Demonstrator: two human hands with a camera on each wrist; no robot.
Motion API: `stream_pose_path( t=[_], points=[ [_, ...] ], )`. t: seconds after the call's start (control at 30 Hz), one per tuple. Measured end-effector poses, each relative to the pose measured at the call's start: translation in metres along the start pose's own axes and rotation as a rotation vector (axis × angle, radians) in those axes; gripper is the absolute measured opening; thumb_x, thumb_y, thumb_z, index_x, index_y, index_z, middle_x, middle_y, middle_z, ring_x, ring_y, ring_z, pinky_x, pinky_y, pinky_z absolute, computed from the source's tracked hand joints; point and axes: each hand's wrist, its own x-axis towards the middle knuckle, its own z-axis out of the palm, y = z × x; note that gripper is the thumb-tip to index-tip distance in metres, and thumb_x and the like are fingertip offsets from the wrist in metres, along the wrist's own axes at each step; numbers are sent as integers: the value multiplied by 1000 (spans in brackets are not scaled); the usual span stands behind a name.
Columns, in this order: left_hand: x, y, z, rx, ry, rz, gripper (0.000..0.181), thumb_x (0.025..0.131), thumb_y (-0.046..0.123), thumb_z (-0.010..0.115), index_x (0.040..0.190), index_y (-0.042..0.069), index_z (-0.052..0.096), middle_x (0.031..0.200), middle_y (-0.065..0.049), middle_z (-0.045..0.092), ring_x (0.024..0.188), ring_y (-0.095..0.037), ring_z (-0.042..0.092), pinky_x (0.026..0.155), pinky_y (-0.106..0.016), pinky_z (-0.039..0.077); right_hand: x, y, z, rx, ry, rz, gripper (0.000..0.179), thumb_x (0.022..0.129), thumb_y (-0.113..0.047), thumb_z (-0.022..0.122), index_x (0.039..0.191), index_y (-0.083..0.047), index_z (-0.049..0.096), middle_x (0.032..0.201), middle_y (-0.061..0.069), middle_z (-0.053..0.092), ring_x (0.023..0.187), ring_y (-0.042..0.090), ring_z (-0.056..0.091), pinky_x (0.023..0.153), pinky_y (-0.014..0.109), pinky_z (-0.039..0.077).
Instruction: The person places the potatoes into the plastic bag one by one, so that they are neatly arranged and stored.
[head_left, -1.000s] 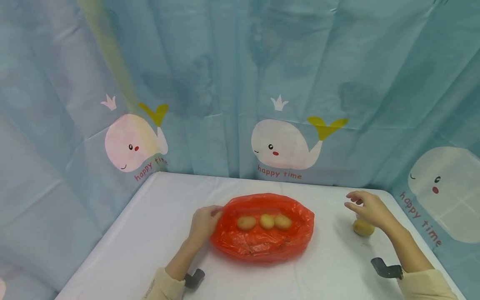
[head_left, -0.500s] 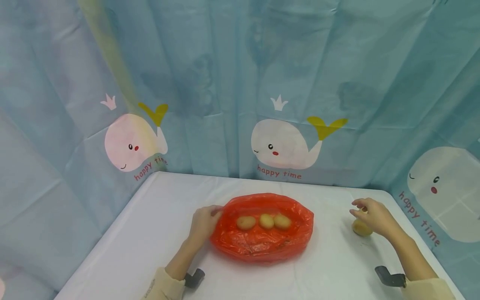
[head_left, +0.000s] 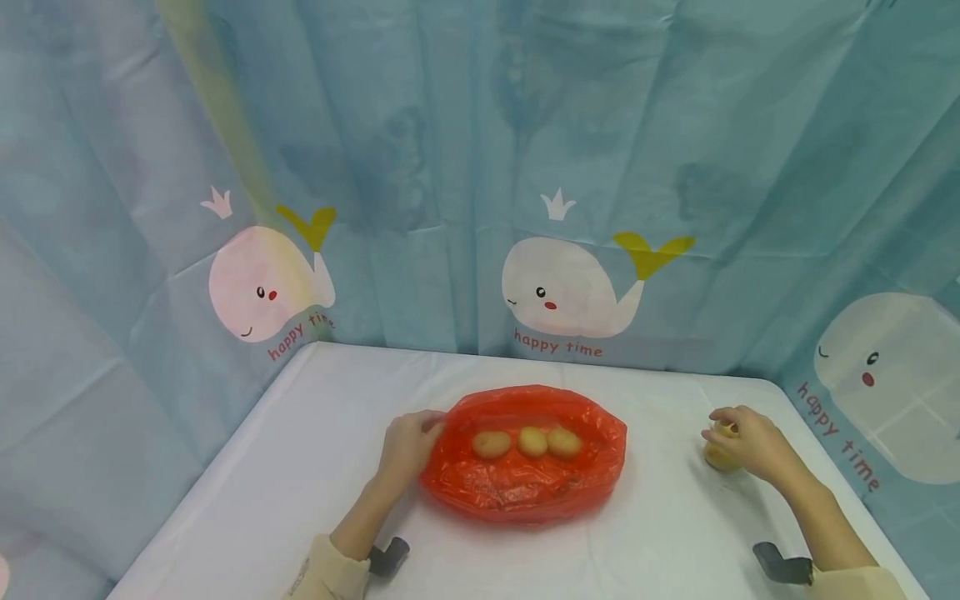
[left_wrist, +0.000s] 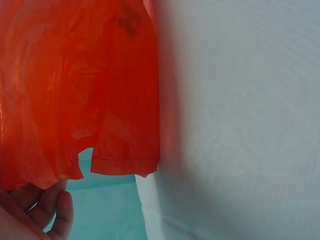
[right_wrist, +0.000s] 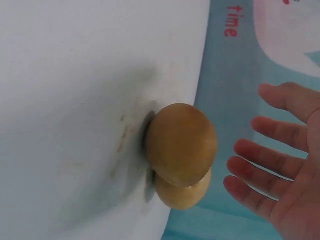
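A red plastic bag (head_left: 525, 492) lies spread on the table with its mouth wide, and three potatoes (head_left: 491, 445) show inside it. At the bag's left edge, my left hand (head_left: 407, 446) pinches the rim; in the left wrist view its curled fingers (left_wrist: 64, 212) show at the bag's edge, partly behind the plastic. My right hand (head_left: 753, 442) is over at the right, close above two loose potatoes. The right wrist view shows the nearer potato (right_wrist: 181, 145) overlapping the farther potato (right_wrist: 182, 196), with the right hand's fingers (right_wrist: 270, 162) spread and apart from both.
A white cloth (head_left: 300, 467) covers the table, with brown smudges near the loose potatoes. A blue curtain (head_left: 420, 167) printed with whales hangs behind and at both sides. Dark wrist mounts (head_left: 782, 563) stick out from the sleeves.
My right hand has come down and a little to the right, nearer the loose potatoes. The left hand and the bag stay almost where they were.
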Motion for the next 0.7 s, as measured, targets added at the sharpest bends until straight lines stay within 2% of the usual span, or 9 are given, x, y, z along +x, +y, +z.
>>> stream_pose_path(
  t=[0.4,0.7],
  points=[
    [2,0,0,0,5,0,22,93,16,65,112,8,72,109,-9,74,108,-29,68,93,-46,56,-7,8,7,-24,35,-15,44,90,-24,65,118,10,60,110,32,61,95,43,58,80,61,49],
    [0,-1,1,-3,10,14,22,93,16,66,112,7,73,108,-10,74,106,-29,68,91,-45,57,-14,13,16,-42,43,-47,42,89,-17,63,119,12,59,122,39,56,104,52,56,85,63,47]
  ],
)
